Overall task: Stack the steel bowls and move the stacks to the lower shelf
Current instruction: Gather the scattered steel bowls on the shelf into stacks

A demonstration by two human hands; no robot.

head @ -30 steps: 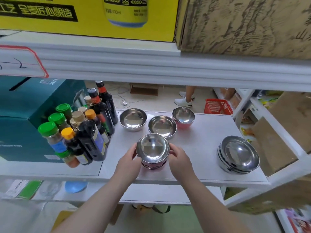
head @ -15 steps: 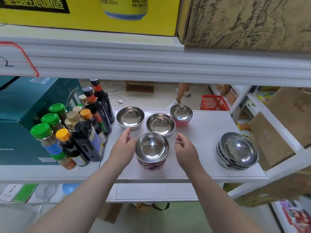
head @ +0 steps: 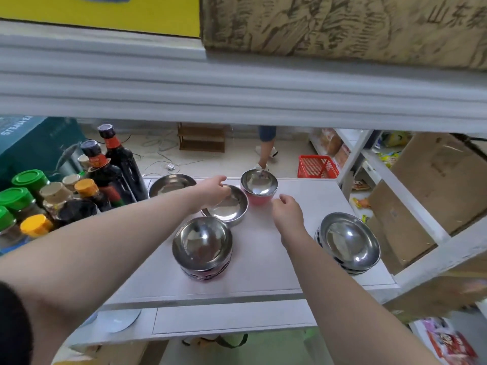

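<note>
A stack of small steel bowls (head: 201,246) stands at the front middle of the white shelf (head: 263,275). Behind it lies a wide shallow steel bowl (head: 232,209). My left hand (head: 213,189) reaches over that bowl, fingertips at its far left rim, fingers apart and not closed round it. A steel bowl with a pink outside (head: 259,184) stands just right of it. My right hand (head: 288,213) hovers open beside the pink bowl, holding nothing. Another steel bowl (head: 171,184) sits at the back left, partly hidden by my left arm. A stack of wide bowls (head: 347,241) rests at the right end.
Sauce bottles and green-capped jars (head: 87,191) crowd the shelf's left side beside a teal box (head: 31,143). The upper shelf's edge (head: 237,88) hangs low overhead. The lower shelf (head: 232,316) shows below the front edge, with a pale blue plate (head: 118,321). A person's legs stand behind.
Both hands let go of the front stack and moved away from me. The left hand went to the shallow bowl's rim and the right hand toward the pink bowl.
</note>
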